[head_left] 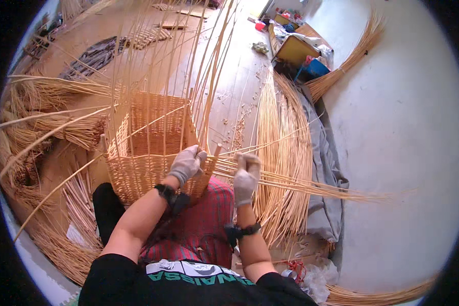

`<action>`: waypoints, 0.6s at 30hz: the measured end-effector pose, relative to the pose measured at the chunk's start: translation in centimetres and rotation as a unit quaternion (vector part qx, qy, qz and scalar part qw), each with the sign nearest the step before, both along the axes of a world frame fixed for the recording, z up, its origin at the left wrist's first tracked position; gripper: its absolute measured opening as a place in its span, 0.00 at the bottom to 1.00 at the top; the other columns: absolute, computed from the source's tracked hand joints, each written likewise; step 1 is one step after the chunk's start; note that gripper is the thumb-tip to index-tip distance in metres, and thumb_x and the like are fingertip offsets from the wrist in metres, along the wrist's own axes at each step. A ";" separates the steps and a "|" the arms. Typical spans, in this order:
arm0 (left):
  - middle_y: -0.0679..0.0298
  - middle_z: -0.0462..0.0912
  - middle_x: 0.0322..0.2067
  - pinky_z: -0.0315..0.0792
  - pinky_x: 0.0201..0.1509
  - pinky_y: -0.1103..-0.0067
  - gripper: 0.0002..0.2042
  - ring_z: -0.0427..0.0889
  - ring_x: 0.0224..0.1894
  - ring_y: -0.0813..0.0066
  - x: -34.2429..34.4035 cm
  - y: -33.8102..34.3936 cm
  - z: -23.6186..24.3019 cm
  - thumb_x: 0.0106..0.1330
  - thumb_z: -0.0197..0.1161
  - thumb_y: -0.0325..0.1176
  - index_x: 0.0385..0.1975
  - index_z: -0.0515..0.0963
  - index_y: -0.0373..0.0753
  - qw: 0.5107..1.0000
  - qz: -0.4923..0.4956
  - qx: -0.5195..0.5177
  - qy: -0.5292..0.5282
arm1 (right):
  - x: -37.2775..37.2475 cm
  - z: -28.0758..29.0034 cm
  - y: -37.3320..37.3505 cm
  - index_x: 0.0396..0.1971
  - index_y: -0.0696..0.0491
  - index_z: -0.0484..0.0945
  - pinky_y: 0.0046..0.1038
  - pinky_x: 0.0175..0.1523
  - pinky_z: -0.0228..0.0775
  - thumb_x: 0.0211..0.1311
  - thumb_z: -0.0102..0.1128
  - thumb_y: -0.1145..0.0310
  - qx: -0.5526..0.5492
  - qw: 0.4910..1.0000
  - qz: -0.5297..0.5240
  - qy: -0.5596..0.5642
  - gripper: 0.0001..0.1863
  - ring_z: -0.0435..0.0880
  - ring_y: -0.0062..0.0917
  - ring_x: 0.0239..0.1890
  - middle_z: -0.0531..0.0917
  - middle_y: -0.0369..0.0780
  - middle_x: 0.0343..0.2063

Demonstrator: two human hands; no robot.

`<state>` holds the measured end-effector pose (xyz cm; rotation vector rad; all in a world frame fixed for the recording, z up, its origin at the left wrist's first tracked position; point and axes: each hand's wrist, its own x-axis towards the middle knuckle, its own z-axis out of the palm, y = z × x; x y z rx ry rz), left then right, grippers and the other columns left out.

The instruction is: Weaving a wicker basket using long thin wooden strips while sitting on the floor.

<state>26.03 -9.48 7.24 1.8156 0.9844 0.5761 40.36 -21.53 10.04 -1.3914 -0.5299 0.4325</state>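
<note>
A person is sitting on the floor with a half-woven wicker basket [148,153] resting against the lap, its open mouth facing away and its long upright stakes [178,56] fanning upward and outward toward the top of the view. The left hand [186,164], wearing a pale work glove, is pressing on the near right corner of the basket rim, its fingers curled and clamped over the weave there. The right hand [246,178], gloved likewise, is sitting just beside the basket's right side, its fingers clenched around a bunch of thin willow rods [311,186] that are running from the basket rim out to the person's right, low across the floor. A red plaid cloth [209,219] is covering the lap beneath both hands, and a dark strap is wrapping each wrist. A broad sheaf of pale rods [283,137] is lying on the wooden floor [239,76] just right of the basket, partly over a grey cloth [324,168]. Further bundles of straw-coloured rods [51,122] are lying at the person's left, and another bundle [349,58] is spreading across the white floor area at upper right, near a yellow box [295,48].
</note>
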 end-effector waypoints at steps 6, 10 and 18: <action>0.49 0.81 0.28 0.71 0.39 0.62 0.22 0.80 0.36 0.46 1.0 -0.2 -1.4 0.72 0.54 0.53 0.31 0.76 0.37 0.991 0.086 0.079 0.069 | 3.2 5.7 12.4 0.73 0.44 0.53 0.28 0.42 0.77 0.69 0.49 0.80 0.121 0.954 0.200 -0.187 0.35 0.83 0.25 0.34 0.83 0.40 0.36; 0.50 0.82 0.31 0.71 0.38 0.63 0.21 0.80 0.36 0.49 0.8 -0.7 -0.9 0.72 0.55 0.52 0.32 0.77 0.37 0.997 0.076 0.014 0.020 | 7.6 2.7 8.1 0.60 0.47 0.63 0.24 0.37 0.76 0.78 0.43 0.67 0.184 0.975 0.008 -0.121 0.15 0.78 0.20 0.26 0.80 0.36 0.26; 0.63 0.82 0.51 0.74 0.51 0.69 0.22 0.83 0.46 0.66 -2.4 -3.1 0.5 0.63 0.68 0.35 0.57 0.74 0.47 0.931 0.092 0.353 0.018 | 9.4 -7.4 4.8 0.54 0.47 0.66 0.23 0.25 0.74 0.79 0.40 0.66 0.121 0.985 -0.112 -0.056 0.10 0.75 0.20 0.17 0.75 0.35 0.19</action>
